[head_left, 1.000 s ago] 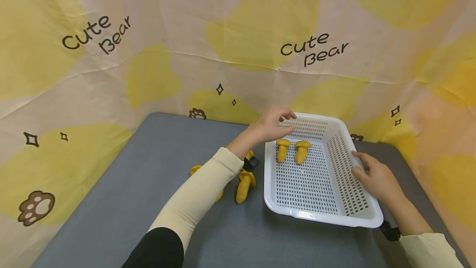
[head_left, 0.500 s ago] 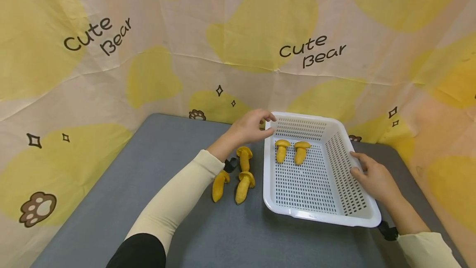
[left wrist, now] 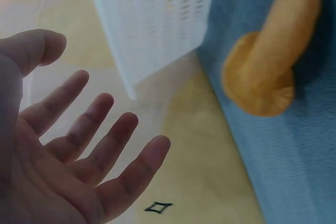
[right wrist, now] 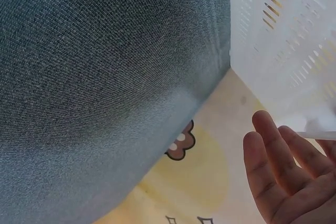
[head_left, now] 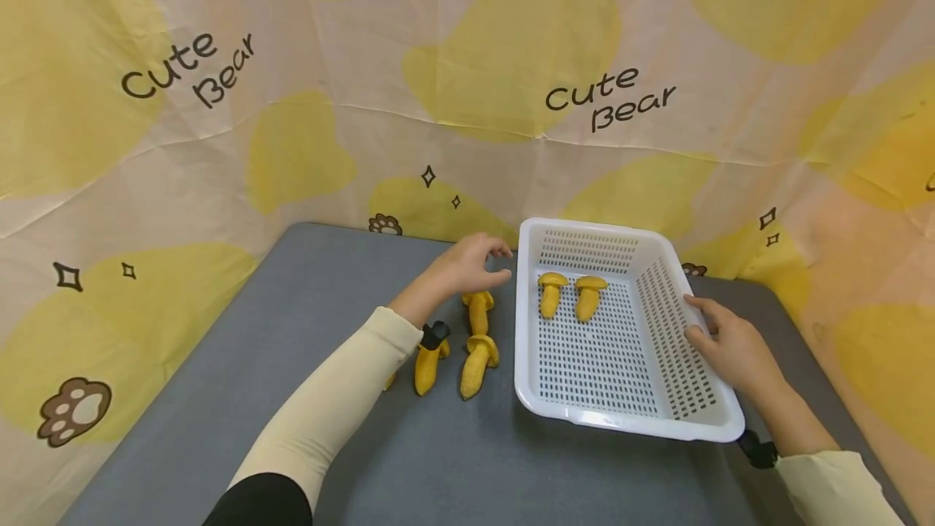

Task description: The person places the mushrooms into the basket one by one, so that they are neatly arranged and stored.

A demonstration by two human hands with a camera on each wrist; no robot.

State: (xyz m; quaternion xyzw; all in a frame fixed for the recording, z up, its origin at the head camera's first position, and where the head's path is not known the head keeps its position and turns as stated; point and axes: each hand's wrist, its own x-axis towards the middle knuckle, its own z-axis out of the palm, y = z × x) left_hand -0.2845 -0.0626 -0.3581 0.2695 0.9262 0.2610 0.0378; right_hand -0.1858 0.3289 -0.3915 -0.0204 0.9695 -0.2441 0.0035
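Note:
My left hand (head_left: pixel 463 266) hovers just left of the white basket (head_left: pixel 628 425), holding nothing. Its fingers are spread and loosely bent in the left wrist view. Close below it lies a yellow mushroom (head_left: pixel 478 316), with a second mushroom (head_left: pixel 475 370) touching it in front. Another mushroom (head_left: pixel 427 369) is beside them, and one more (head_left: pixel 389 382) is mostly hidden by the sleeve. Inside the basket, toward the back left, two mushrooms (head_left: pixel 551 295) (head_left: pixel 588 299) lie side by side. My right hand (head_left: pixel 741 347) holds the basket's right rim, some fingers (right wrist: pixel 260 166) along its outside.
The grey table (head_left: pixel 351 274) ends at the back against a printed cloth (head_left: pixel 467 47) with yellow patches and lettering. A black strap (head_left: pixel 436 334) is on the left wrist and another black strap (head_left: pixel 758 451) on the right.
My left hand has drawn back leftward from over the basket's left rim, uncovering mushrooms on the table. The right hand stays at the rim, and the two mushrooms in the basket lie as before.

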